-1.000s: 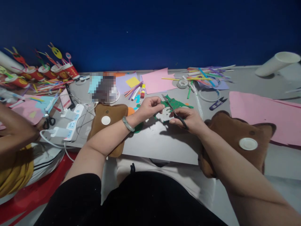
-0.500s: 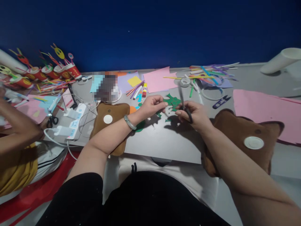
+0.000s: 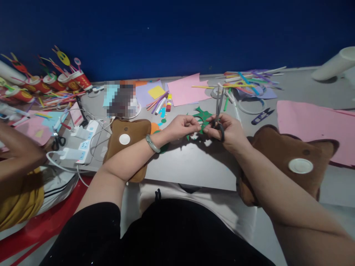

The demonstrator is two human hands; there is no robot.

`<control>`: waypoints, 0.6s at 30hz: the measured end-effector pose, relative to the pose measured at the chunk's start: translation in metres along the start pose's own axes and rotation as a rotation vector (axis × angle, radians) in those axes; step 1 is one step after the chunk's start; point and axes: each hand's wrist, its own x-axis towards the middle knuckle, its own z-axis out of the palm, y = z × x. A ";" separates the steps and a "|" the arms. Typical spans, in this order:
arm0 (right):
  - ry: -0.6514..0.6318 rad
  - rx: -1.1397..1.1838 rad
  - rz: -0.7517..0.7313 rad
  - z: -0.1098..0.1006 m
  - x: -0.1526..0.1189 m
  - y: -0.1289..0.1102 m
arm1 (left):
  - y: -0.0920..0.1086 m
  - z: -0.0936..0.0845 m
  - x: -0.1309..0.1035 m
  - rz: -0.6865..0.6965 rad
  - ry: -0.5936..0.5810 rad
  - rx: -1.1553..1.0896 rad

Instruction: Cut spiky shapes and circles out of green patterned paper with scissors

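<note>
Over the middle of the table, my left hand (image 3: 184,126) has its fingers pinched together; whatever they hold is too small to make out. A bracelet (image 3: 152,143) circles that wrist. Close by on the right, my right hand (image 3: 231,133) grips dark-handled scissors (image 3: 219,105), whose blades point away from me and stand slightly apart. Its fingertips almost meet those of the left hand. Cut green paper (image 3: 202,112) with jagged edges lies just beyond and beneath both hands, partly hidden by them.
Brown cushions lie under my left forearm (image 3: 130,129) and right forearm (image 3: 277,147). A white power strip (image 3: 90,142) with cables sits left. Behind are a glue stick (image 3: 169,102), pink paper (image 3: 185,88), thread snips (image 3: 262,116) and decorated cups (image 3: 80,80). Another person's arm (image 3: 19,147) rests at far left.
The scissors have swung more upright in my right hand, and their blades now show apart. Both hands have drawn slightly closer together. The view has shifted a little.
</note>
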 end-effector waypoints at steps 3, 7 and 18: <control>0.075 0.015 0.003 0.000 0.001 -0.001 | 0.004 0.000 0.003 -0.086 0.209 -0.257; 0.256 0.067 -0.068 0.004 0.003 0.000 | 0.006 0.006 0.003 -0.198 0.309 -0.475; 0.215 0.008 -0.106 0.014 -0.004 0.006 | -0.008 0.030 -0.008 -0.040 0.224 -0.274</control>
